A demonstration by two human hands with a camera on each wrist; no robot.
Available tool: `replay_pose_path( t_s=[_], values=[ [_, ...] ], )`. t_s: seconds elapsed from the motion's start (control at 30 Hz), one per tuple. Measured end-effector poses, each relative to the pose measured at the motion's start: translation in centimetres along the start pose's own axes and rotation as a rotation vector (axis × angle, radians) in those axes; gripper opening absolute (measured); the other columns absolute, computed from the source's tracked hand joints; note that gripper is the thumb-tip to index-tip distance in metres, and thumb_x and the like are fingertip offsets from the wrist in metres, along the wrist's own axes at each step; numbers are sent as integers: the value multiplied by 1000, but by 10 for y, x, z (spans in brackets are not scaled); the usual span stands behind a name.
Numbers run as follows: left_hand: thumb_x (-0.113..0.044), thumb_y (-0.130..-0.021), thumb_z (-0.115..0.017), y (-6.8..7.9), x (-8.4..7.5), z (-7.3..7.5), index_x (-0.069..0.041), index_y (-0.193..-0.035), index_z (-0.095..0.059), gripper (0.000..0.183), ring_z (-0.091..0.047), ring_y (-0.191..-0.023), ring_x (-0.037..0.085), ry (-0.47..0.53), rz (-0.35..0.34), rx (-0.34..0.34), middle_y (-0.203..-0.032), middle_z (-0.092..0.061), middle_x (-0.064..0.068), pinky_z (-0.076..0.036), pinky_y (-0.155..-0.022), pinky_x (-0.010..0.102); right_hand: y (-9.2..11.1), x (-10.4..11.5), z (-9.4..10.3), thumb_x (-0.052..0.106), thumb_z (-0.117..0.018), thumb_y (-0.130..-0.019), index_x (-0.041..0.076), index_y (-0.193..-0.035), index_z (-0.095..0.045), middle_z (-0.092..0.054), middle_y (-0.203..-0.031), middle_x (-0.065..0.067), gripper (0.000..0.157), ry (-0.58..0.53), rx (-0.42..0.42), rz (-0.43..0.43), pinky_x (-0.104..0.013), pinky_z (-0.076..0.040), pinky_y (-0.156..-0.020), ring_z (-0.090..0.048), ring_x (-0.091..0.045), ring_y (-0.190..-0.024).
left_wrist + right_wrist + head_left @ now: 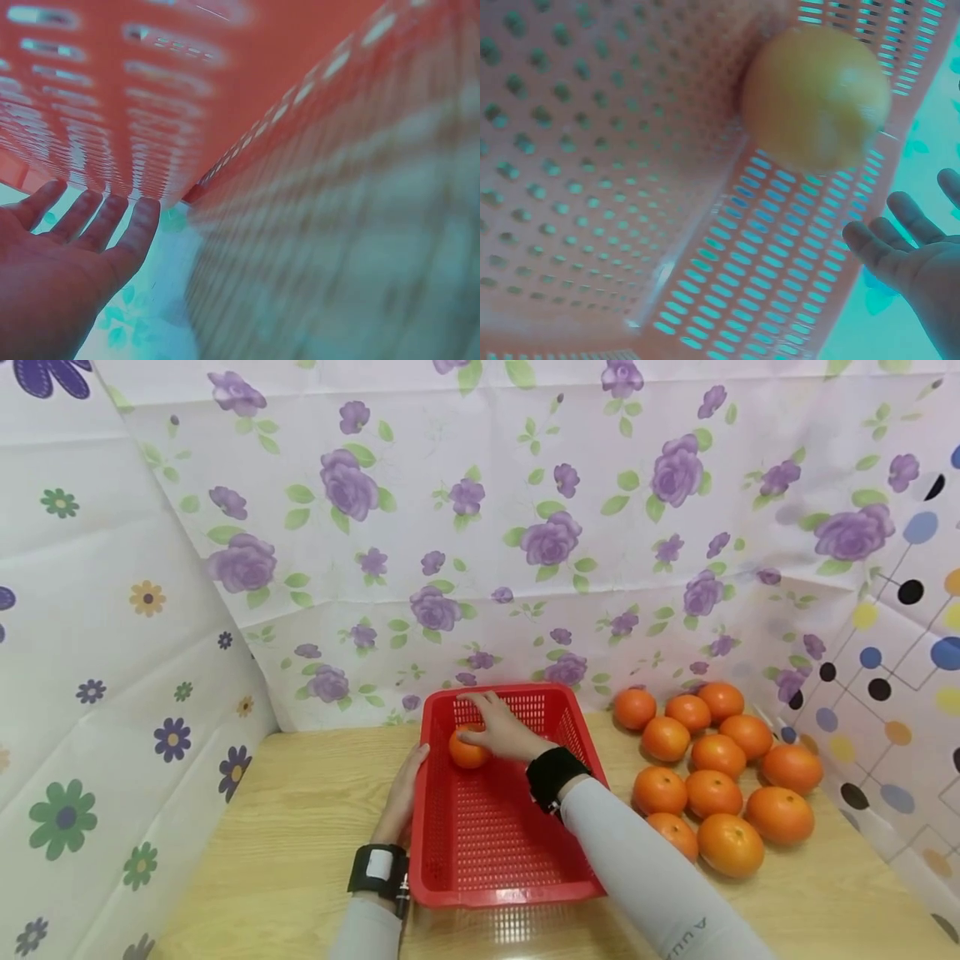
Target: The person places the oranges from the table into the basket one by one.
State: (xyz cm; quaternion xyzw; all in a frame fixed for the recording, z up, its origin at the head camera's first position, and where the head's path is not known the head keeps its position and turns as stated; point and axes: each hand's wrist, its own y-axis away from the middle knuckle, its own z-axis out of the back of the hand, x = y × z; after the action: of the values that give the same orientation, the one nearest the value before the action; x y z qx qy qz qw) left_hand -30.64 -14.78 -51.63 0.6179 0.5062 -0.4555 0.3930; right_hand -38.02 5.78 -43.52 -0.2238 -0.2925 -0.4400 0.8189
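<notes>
A red perforated plastic basket (510, 894) stands on the wooden table. Inside, at its far left corner, lies one orange (468, 750), partly covered by my right hand (501, 727) in the head view. The right wrist view shows the orange (817, 101) against the basket's slotted wall (757, 247), apart from the spread fingers of the right hand (930, 262). My left hand (405, 789) rests along the basket's left side, its thumb at the rim. Seen from the left wrist, the left hand (82, 255) reaches straight fingers to the basket's outer wall (165, 90).
Several loose oranges (716, 793) lie grouped on the table right of the basket, under and beyond the right forearm. Flowered sheets (450, 527) hang behind and at the left. A dotted sheet (907, 693) borders the right side. Bare wood (300, 827) shows at the left.
</notes>
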Motion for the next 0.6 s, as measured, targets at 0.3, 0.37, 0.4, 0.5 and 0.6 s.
replay_pose_path(
  t_s=[0.3, 0.37, 0.4, 0.5, 0.6],
  values=[
    [-60, -105, -48, -1, -1, 2, -30, -161, -33, 65, -47, -138, 40, 7, 22, -10, -151, -50, 12, -50, -106, 53, 8, 23, 21, 32, -72, -100, 11, -160, -37, -33, -163, -17, 72, -48, -27, 4, -55, -30, -122, -34, -34, -150],
    [-60, -106, -47, -1, -1, 2, -29, -162, -31, 66, -46, -139, 40, 11, 21, 0, -153, -49, 12, -49, -107, 54, 10, 25, 24, 31, -72, -100, 11, -159, -38, -34, -162, -17, 71, -55, -25, 12, -54, -30, -122, -34, -34, -150],
    [-59, -106, -47, -1, -1, 1, -29, -162, -31, 66, -46, -139, 40, 13, 21, -2, -153, -49, 12, -48, -108, 55, 10, 25, 26, 32, -72, -100, 11, -159, -38, -35, -162, -16, 70, -55, -23, 16, -54, -31, -122, -34, -34, -150],
    [-57, -107, -46, -1, -1, 0, -28, -163, -28, 66, -45, -140, 40, 26, 23, -1, -154, -47, 13, -47, -109, 55, 13, 25, 30, 33, -71, -101, 14, -159, -38, -36, -161, -14, 70, -70, -15, 23, -55, -32, -121, -35, -33, -149],
    [-57, -107, -47, 0, -2, 0, -27, -163, -28, 67, -46, -139, 40, 34, 31, -12, -154, -48, 13, -48, -108, 54, 15, 27, 38, 33, -70, -101, 17, -160, -37, -35, -162, -13, 70, -77, -13, 23, -56, -34, -120, -36, -33, -149]
  ],
)
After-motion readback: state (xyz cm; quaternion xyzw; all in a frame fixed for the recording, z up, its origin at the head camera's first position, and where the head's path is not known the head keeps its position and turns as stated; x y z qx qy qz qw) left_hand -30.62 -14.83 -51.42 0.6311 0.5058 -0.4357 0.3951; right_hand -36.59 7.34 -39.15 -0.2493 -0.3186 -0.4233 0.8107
